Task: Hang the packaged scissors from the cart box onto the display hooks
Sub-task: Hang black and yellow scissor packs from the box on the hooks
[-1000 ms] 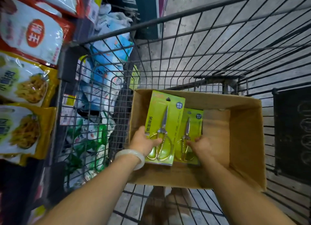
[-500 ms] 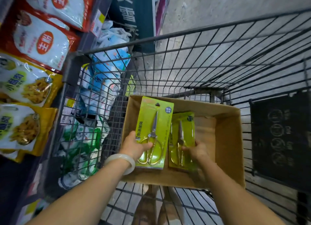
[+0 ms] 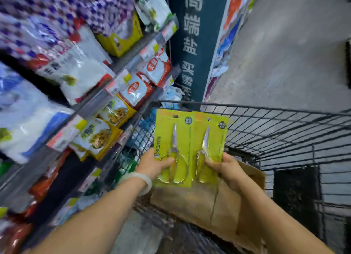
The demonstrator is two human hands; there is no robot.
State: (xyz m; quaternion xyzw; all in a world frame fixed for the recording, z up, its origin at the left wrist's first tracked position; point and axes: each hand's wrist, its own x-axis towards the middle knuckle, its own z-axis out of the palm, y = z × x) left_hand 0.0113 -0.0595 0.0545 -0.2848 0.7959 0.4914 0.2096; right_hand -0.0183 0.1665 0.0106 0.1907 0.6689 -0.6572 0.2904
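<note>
Each hand pinches one pack by its lower part, thumb on the front over the handle loops. The left hand [image 3: 154,165], with a pale bangle [image 3: 141,179] on its wrist, holds the left scissors pack [image 3: 173,147]; the right hand [image 3: 225,168] holds the right scissors pack [image 3: 209,145]. Both yellow-green cards stand upright, side by side with edges overlapping, raised above the cardboard box [image 3: 191,202], which sits against the near left corner of the wire cart [image 3: 275,124].

To the left, the store shelves [image 3: 98,100] carry bagged snacks and price tags along their edges. Further along stands a dark sign panel [image 3: 195,45] with pale characters.

To hang these well, I'd say handle one pack at a time: keep the card flat and upright, line its punched hang slot at the top edge with the hook tip, and slide it straight back without bending the card. The low grip leaves the top free, which should help.

No display hooks are in sight here. The shelves are badly blurred, so their goods are hard to read. The box's inside is hidden behind the packs and hands, so I can't tell whether more remain.
</note>
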